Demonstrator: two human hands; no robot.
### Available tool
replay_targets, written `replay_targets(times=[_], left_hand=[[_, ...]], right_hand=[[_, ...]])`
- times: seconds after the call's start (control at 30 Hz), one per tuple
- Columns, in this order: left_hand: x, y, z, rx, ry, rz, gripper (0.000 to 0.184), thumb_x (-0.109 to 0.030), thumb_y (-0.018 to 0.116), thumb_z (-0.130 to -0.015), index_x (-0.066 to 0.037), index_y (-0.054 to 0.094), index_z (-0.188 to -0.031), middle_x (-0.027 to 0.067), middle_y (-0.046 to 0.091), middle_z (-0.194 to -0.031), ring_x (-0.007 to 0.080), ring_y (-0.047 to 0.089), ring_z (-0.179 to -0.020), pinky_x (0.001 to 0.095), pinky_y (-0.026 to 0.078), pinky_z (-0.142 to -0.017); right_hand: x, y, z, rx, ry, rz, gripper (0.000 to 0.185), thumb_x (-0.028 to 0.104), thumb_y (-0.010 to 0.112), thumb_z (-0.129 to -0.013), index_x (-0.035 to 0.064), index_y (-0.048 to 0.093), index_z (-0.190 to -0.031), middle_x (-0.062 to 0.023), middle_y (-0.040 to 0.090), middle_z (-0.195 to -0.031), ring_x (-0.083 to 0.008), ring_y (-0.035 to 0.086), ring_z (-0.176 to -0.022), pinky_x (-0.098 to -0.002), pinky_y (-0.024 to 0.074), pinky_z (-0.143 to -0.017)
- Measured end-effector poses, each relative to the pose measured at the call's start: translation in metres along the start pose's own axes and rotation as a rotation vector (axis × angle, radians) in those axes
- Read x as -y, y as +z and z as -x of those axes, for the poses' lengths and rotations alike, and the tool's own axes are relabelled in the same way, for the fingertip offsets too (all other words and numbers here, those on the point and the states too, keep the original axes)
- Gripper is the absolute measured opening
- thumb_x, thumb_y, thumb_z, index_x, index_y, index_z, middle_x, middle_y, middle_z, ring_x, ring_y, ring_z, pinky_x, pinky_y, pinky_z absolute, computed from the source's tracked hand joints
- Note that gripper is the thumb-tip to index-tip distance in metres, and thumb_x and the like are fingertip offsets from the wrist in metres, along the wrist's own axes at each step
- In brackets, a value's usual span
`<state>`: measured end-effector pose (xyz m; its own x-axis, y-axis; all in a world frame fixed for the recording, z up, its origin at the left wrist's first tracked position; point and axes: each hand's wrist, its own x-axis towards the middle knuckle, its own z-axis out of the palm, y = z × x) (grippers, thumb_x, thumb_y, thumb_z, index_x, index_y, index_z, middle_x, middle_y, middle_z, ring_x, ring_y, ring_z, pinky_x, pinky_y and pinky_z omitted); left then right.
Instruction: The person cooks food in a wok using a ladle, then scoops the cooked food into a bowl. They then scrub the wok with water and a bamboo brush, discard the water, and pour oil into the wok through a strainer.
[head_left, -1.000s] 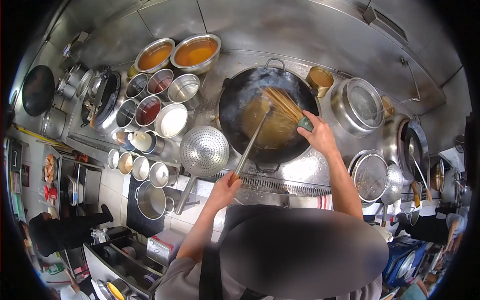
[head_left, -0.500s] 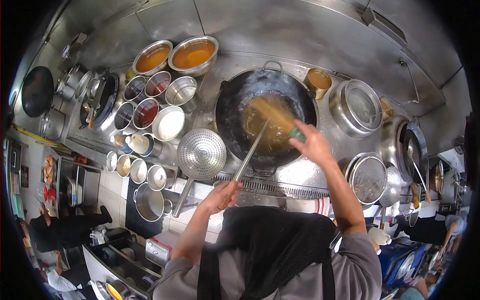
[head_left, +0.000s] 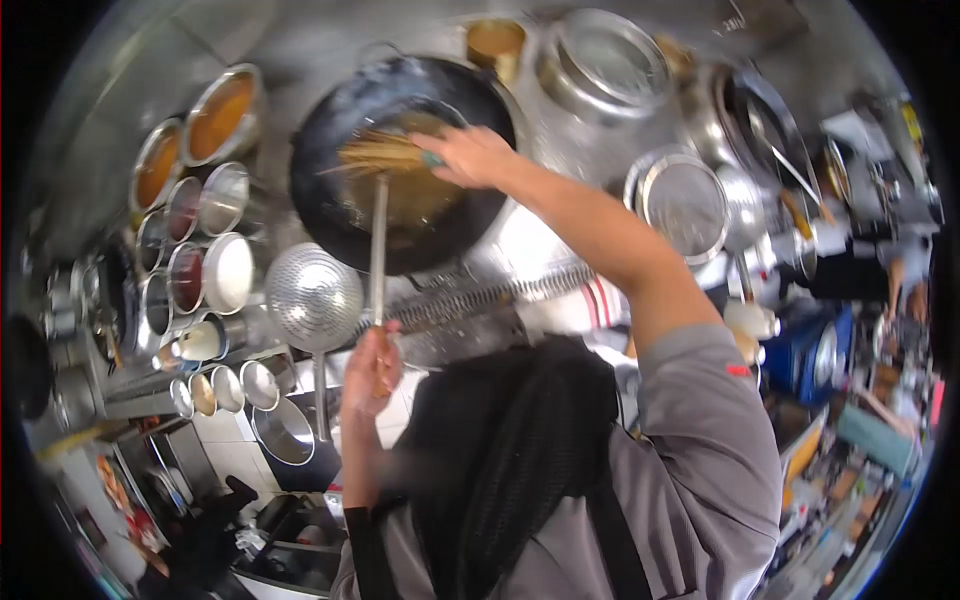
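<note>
My right hand (head_left: pixel 472 157) grips a bamboo wok brush (head_left: pixel 385 153) by its green-banded end. The bristles lie in the brown, bubbly liquid of a large black wok (head_left: pixel 330 215). Closed around the wooden grip of a long-handled metal wok tool (head_left: pixel 379 245) is my left hand (head_left: pixel 372 366), below the wok's near side. The tool's shaft runs up to the bristles; its head is hidden, so I cannot tell whether it is a ladle or a spatula. A perforated strainer (head_left: pixel 313 298) rests left of the wok, close to my left hand.
Steel containers and a white-filled pot (head_left: pixel 229 272) stand on the left, below two bowls of orange liquid (head_left: pixel 219 118). Behind the wok is a tin (head_left: pixel 496 44); a large steel pot (head_left: pixel 610 68) and mesh strainer (head_left: pixel 686 205) sit right. A striped cloth (head_left: pixel 585 308) lies in front.
The view has swung, so the wok now appears farther up and left. The brush has turned nearly level, its bristles pointing left. Both hands keep hold of their tools.
</note>
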<state>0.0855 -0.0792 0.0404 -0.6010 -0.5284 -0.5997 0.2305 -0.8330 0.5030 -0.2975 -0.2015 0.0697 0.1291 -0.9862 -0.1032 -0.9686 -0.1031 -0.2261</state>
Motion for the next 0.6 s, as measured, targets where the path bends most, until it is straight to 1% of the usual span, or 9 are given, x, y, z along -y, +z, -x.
replay_targets(times=[0.03,0.1,0.2,0.3,0.4,0.5,0.6], left_hand=[[0.001,-0.004,0.0,0.004,0.003,0.008,0.048,-0.041,0.049,-0.108,-0.001,0.052,-0.134,0.0009,0.049,-0.074,0.0089,0.043,-0.048,0.0227,0.035,-0.04],[-0.004,-0.001,0.004,0.012,-0.022,0.027,0.05,-0.042,0.048,-0.108,0.0,0.051,-0.136,0.0011,0.048,-0.074,0.0085,0.043,-0.049,0.0226,0.037,-0.04],[-0.006,0.001,0.007,0.084,-0.048,0.106,0.05,-0.042,0.044,-0.11,0.0,0.048,-0.137,0.0012,0.046,-0.075,0.0081,0.044,-0.049,0.0218,0.04,-0.04],[-0.006,0.002,0.008,0.122,-0.059,0.157,0.05,-0.041,0.042,-0.11,0.0,0.047,-0.137,0.0013,0.046,-0.075,0.0083,0.044,-0.049,0.0219,0.04,-0.04],[-0.005,0.0,0.009,0.116,-0.065,0.15,0.05,-0.041,0.041,-0.11,0.0,0.047,-0.137,0.0013,0.046,-0.075,0.0082,0.042,-0.049,0.0218,0.038,-0.04],[-0.006,-0.001,0.011,0.122,-0.069,0.142,0.051,-0.042,0.044,-0.109,0.001,0.048,-0.137,0.0013,0.046,-0.076,0.0082,0.042,-0.05,0.0217,0.038,-0.041],[-0.002,-0.014,0.011,0.089,-0.072,0.129,0.054,-0.043,0.047,-0.108,0.001,0.049,-0.138,0.0015,0.049,-0.078,0.0084,0.044,-0.052,0.0218,0.038,-0.041]], right_hand=[[0.003,-0.01,-0.001,0.045,0.013,0.008,0.07,0.037,0.065,-0.095,0.0312,0.033,-0.157,-0.0175,0.062,-0.13,-0.0399,0.065,-0.113,-0.0488,0.0531,-0.096],[0.003,-0.013,0.001,0.113,0.05,0.02,0.07,0.039,0.064,-0.095,0.029,0.033,-0.158,-0.0162,0.062,-0.131,-0.0393,0.065,-0.115,-0.0481,0.0521,-0.098],[0.001,0.005,0.01,0.068,0.062,-0.008,0.071,0.039,0.063,-0.096,0.0267,0.031,-0.159,-0.0166,0.064,-0.13,-0.0394,0.066,-0.114,-0.0485,0.0525,-0.098],[0.012,0.011,0.023,0.119,0.02,-0.039,0.073,0.04,0.062,-0.097,0.0257,0.029,-0.16,-0.018,0.065,-0.129,-0.0396,0.066,-0.114,-0.048,0.0525,-0.099],[0.039,0.013,0.039,0.176,0.001,-0.086,0.073,0.043,0.063,-0.097,0.0295,0.028,-0.16,-0.0181,0.064,-0.128,-0.0401,0.068,-0.108,-0.0499,0.0554,-0.095],[0.043,0.033,0.054,0.055,-0.067,-0.12,0.072,0.042,0.062,-0.098,0.032,0.027,-0.16,-0.0199,0.064,-0.124,-0.0407,0.068,-0.105,-0.0496,0.0561,-0.093],[0.018,0.032,0.053,0.052,0.03,-0.119,0.071,0.039,0.062,-0.097,0.0332,0.028,-0.158,-0.0205,0.061,-0.129,-0.0415,0.066,-0.111,-0.0499,0.0535,-0.097]])
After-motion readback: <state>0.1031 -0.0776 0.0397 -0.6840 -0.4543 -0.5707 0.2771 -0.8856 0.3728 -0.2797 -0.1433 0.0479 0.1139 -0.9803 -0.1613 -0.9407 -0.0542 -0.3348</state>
